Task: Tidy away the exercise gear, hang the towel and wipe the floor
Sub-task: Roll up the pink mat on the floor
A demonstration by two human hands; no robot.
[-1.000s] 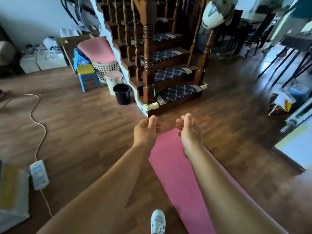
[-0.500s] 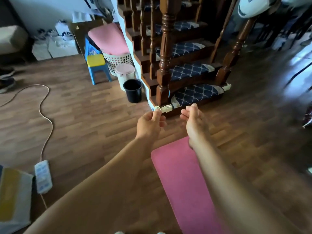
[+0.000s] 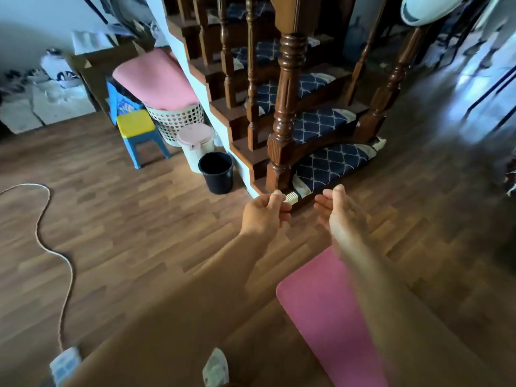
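Observation:
A pink exercise mat [image 3: 321, 303] lies flat on the wooden floor at the lower right, its rounded far end pointing toward the staircase. Both my arms reach forward above it. My left hand [image 3: 264, 215] hovers past the mat's far end with its fingers curled in and thumb pressed on the index finger, nothing visible in it. My right hand [image 3: 342, 216] is beside it, palm turned inward and fingers loosely apart, empty. A second pink mat [image 3: 153, 79] rests on top of a white laundry basket [image 3: 176, 118]. No towel is in view.
A wooden staircase with a thick newel post [image 3: 284, 121] stands just ahead. A black bucket [image 3: 216, 171], a pink-lidded bin [image 3: 195, 143] and a blue-yellow stool [image 3: 136, 129] sit left of it. A white cord [image 3: 47, 247] runs to a power strip [image 3: 65, 364]. My shoe [image 3: 216, 368] shows below.
Both hands have risen off the mat's far end and moved toward the stairs. The right hand's fingers have loosened from a pinch. The view has shifted closer to the staircase.

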